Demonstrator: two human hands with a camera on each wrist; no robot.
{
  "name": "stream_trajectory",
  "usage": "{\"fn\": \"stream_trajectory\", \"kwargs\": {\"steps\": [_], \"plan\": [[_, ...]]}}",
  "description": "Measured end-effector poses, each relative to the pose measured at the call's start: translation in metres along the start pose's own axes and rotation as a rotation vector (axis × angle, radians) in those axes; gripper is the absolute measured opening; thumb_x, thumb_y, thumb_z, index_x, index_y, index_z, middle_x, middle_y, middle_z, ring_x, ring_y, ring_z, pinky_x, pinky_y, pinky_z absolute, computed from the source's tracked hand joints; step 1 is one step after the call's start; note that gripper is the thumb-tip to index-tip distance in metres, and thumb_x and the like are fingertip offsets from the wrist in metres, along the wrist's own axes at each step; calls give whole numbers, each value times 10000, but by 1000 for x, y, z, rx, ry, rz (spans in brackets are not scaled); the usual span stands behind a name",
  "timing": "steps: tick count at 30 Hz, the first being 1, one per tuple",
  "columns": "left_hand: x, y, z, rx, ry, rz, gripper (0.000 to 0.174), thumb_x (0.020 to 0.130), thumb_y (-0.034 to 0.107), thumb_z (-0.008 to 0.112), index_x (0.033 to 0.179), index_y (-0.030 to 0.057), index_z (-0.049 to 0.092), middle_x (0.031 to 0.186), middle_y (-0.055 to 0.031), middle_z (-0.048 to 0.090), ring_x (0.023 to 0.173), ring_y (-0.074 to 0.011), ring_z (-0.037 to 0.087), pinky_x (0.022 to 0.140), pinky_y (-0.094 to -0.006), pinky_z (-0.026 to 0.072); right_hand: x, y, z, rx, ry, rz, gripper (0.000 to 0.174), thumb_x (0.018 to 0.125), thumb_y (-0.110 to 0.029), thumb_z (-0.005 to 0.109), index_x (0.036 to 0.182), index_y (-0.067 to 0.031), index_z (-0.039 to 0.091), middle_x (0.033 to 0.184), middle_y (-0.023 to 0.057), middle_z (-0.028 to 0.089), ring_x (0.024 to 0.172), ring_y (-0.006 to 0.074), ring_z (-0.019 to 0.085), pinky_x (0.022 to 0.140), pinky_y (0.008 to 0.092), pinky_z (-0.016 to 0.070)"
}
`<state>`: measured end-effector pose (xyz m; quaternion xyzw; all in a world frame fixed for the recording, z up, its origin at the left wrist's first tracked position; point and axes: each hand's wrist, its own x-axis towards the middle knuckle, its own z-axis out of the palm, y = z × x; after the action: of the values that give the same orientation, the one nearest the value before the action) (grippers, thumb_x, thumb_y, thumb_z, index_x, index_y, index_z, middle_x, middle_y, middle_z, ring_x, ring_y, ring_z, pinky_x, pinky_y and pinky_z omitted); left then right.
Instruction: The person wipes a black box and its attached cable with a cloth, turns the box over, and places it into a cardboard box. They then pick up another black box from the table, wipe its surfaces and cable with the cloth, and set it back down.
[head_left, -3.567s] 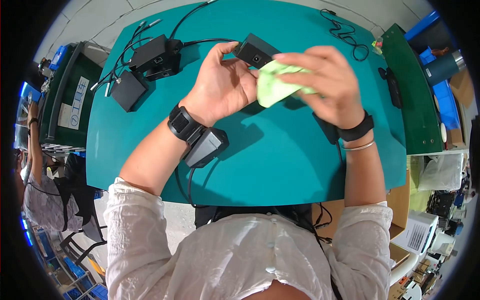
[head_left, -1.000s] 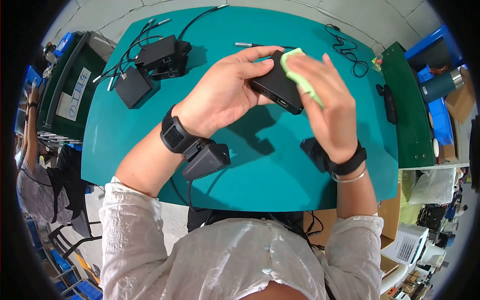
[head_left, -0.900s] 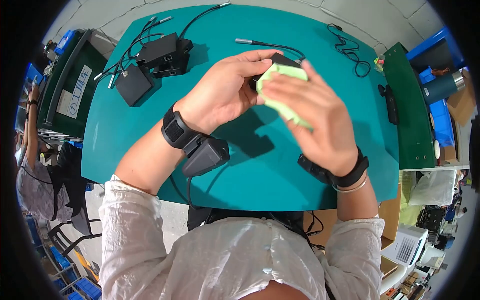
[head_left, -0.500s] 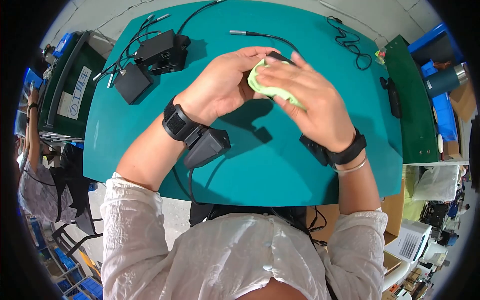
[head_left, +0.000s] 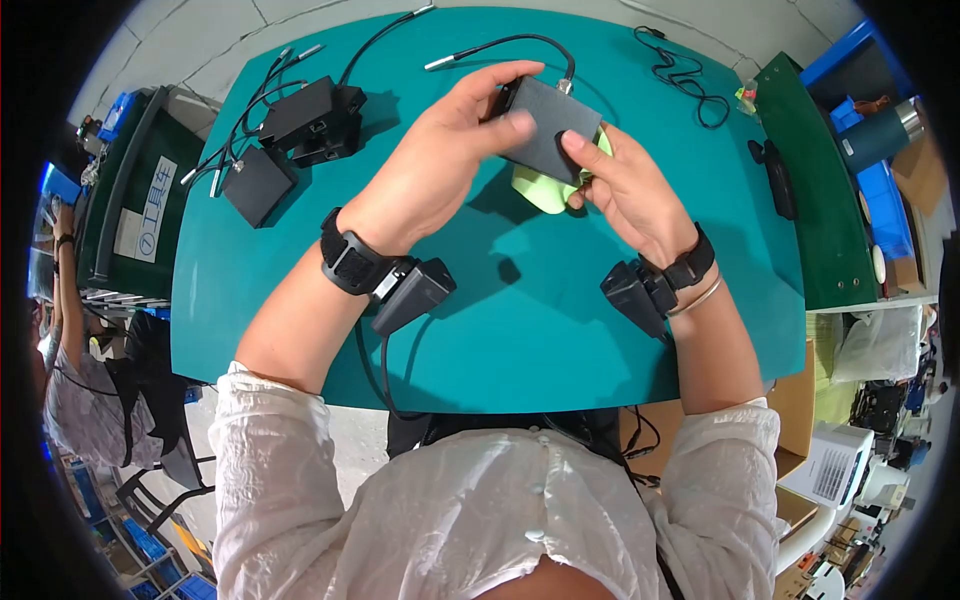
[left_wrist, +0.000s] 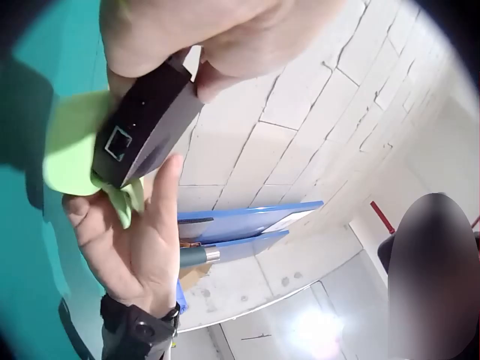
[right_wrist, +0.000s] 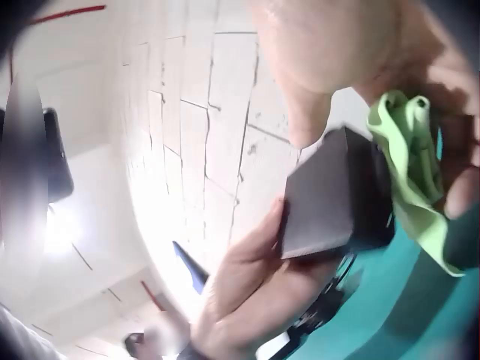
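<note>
Above the table, my left hand (head_left: 440, 150) grips a flat black box (head_left: 550, 125) by its left side, thumb across the face. A short black cable (head_left: 515, 40) with a metal tip runs from the box's far edge. My right hand (head_left: 635, 185) pinches the box's right side, thumb on the face. Its fingers are behind, with a light green cloth (head_left: 543, 192) between them and the box. In the left wrist view, a square port (left_wrist: 118, 142) shows on the box's narrow side. The right wrist view has the folded cloth (right_wrist: 412, 172) against the box's underside.
Several similar black boxes (head_left: 310, 115) with metal-tipped cables lie at the table's (head_left: 560, 330) back left. A thin coiled black cord (head_left: 690, 80) lies at the back right, and a dark object (head_left: 775, 180) stands by the right edge. Green cabinets flank the table.
The box has turned so its broad face and cable show. The right hand has gone from wiping over the box with the cloth to holding its right side, cloth now behind it.
</note>
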<state>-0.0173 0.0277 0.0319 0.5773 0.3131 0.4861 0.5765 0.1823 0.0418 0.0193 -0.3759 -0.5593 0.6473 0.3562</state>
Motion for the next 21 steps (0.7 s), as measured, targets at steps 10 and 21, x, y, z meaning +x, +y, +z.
{"fn": "stream_trajectory", "kwargs": {"steps": [10, 21], "plan": [[-1, 6, 1, 139, 0, -155, 612, 819, 144, 709, 1313, -45, 400, 1203, -108, 506, 1133, -178, 501, 983, -312, 412, 7, 9, -15, -86, 171, 190, 540, 946, -504, 453, 907, 8, 619, 806, 80, 645, 650, 180, 570, 611, 312, 451], [11, -11, -18, -84, 148, -92, 587, 819, 218, 726, 1242, -80, 449, 1032, -93, 567, 952, -139, 553, 897, -278, 439, -33, -48, 11, -1023, 48, 13, 381, 826, -371, 672, 876, 6, 689, 935, 128, 661, 700, 246, 628, 644, 319, 508]]}}
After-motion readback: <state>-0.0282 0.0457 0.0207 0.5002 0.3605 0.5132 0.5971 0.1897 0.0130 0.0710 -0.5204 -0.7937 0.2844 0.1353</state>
